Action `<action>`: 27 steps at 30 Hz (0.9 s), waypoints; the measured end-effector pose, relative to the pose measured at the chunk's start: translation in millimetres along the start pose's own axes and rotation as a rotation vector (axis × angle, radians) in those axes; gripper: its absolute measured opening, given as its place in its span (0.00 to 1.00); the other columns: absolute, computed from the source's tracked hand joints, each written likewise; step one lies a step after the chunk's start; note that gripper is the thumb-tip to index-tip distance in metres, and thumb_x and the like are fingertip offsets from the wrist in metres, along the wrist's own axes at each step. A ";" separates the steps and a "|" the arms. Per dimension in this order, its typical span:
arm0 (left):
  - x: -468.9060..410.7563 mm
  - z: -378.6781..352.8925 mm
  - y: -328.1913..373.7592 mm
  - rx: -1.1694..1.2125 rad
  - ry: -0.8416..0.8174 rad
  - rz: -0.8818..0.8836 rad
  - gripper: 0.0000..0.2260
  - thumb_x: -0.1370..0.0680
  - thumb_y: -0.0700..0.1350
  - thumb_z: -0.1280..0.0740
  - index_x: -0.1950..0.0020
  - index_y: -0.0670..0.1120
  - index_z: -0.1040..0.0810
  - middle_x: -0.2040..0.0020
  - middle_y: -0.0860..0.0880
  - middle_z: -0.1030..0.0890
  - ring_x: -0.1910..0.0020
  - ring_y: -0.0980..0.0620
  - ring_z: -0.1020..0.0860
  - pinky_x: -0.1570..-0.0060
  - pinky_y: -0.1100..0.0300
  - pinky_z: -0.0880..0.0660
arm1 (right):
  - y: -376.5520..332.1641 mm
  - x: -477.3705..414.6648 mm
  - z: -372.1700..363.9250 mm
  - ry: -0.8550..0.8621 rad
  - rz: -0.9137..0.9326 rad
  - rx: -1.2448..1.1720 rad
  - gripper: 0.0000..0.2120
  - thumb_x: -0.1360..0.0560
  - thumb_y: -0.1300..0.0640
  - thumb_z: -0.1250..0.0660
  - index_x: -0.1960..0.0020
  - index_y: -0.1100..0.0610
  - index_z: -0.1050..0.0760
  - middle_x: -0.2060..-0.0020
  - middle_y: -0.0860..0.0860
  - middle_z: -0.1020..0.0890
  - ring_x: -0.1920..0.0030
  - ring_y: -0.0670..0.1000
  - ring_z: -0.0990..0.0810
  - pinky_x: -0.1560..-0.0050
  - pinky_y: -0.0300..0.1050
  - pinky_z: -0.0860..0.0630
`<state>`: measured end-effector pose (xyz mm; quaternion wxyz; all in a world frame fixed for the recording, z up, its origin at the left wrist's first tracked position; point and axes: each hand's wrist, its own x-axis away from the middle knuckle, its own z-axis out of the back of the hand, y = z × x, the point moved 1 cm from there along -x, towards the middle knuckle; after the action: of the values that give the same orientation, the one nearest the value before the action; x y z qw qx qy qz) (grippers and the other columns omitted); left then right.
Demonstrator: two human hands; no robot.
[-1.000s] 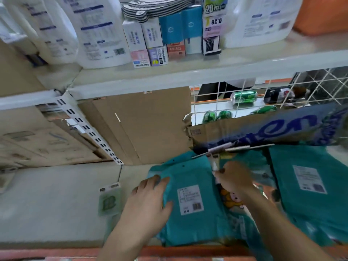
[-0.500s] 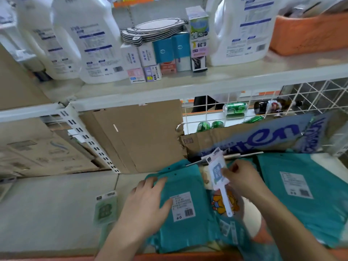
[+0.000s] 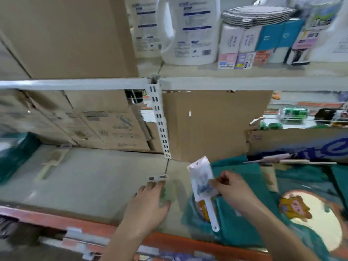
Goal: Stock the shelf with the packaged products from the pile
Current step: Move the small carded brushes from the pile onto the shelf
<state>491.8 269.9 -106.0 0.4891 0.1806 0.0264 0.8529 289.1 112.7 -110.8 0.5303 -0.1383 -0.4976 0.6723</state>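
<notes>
**Brush pack held over the pile, second pack pressed to the shelf**

Pinches a packaged brush point(image 3: 202, 182) in the right hand point(image 3: 234, 192), with thumb and fingers curled round the middle of the pack. Holds it tilted, hang-tab end up and away, white handle pointing down toward the camera, above the left edge of the pile of teal packages point(image 3: 237, 165).

Lays the left hand point(image 3: 148, 206) flat, fingers fairly straight and close together, on a pale green pack point(image 3: 166, 194). Presses that pack against the shelf board point(image 3: 94, 185), just left of the pile. Shows the pack's barcoded header point(image 3: 158, 177) poking out just beyond the fingertips. Blurs too much around the green pack to tell what is inside it.

Finds another brush pack point(image 3: 50, 162) lying flat farther left on the same board, well apart from both hands.

Takes in cardboard boxes point(image 3: 113, 125) standing along the back of the shelf and a slotted white upright point(image 3: 160, 125) between the two bays. Takes in, on the shelf above, white detergent jugs point(image 3: 190, 32) beside small boxed goods point(image 3: 244, 44). Catches the orange front rail point(image 3: 56, 222) running along the near edge.
</notes>
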 end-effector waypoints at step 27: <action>-74.2 -76.6 -39.1 0.327 0.034 0.439 0.34 0.29 0.60 0.24 0.34 0.47 0.38 0.36 0.47 0.37 0.33 0.44 0.40 0.29 0.47 0.35 | 20.6 -19.3 -83.4 -0.023 -0.227 -0.083 0.06 0.24 0.54 0.26 0.54 0.54 0.23 0.57 0.51 0.14 0.56 0.52 0.15 0.52 0.52 0.18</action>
<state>532.3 237.7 -207.1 0.2563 0.2443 0.1324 0.9258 344.6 141.0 -173.1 0.5910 -0.0951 -0.5438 0.5882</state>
